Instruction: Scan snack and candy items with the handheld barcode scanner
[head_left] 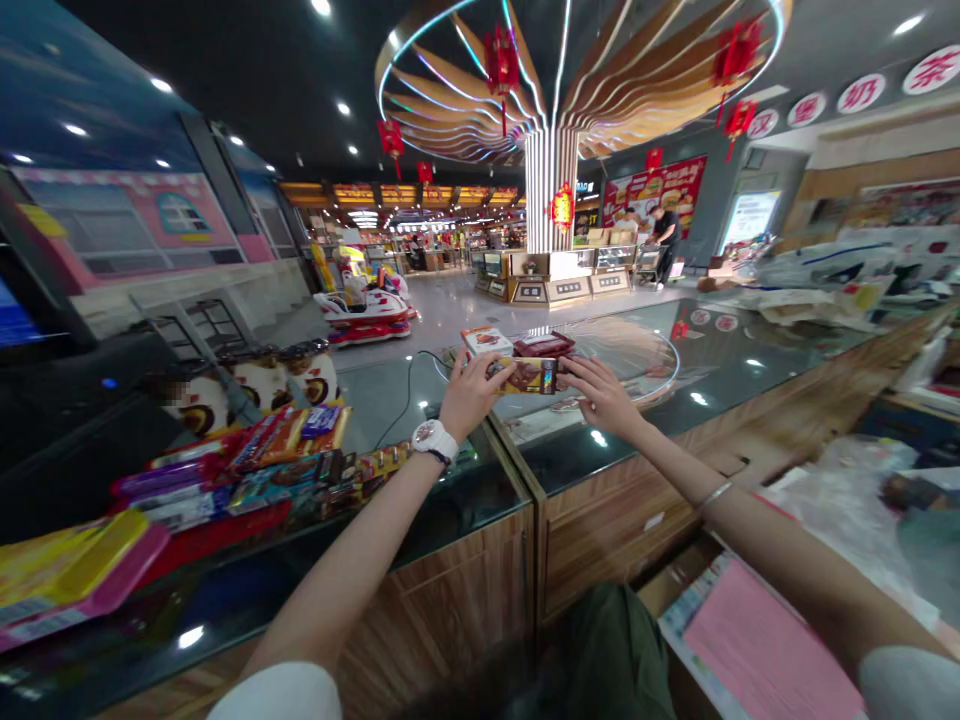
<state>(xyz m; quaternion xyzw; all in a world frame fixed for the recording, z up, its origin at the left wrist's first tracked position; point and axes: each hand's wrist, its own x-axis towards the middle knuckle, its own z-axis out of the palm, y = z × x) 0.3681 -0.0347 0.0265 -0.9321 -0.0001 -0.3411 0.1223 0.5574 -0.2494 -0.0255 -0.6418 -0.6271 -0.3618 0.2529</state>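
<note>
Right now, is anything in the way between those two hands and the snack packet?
Nothing visible is. The left hand holds one end of the snack packet, and the right hand is at the other. The white box and dark red pack lie behind it, not between.

Near to Far

On my feed, I see a packet (531,377) between the left hand (472,392) and right hand (602,395), over the counter (712,390). Just beyond it sits a box (486,341), a package (546,345) to its right. Bars (281,450) lie on the counter's left part. Far left stands a ride car (366,305); farther and rightward, a pillar (544,195).
</note>
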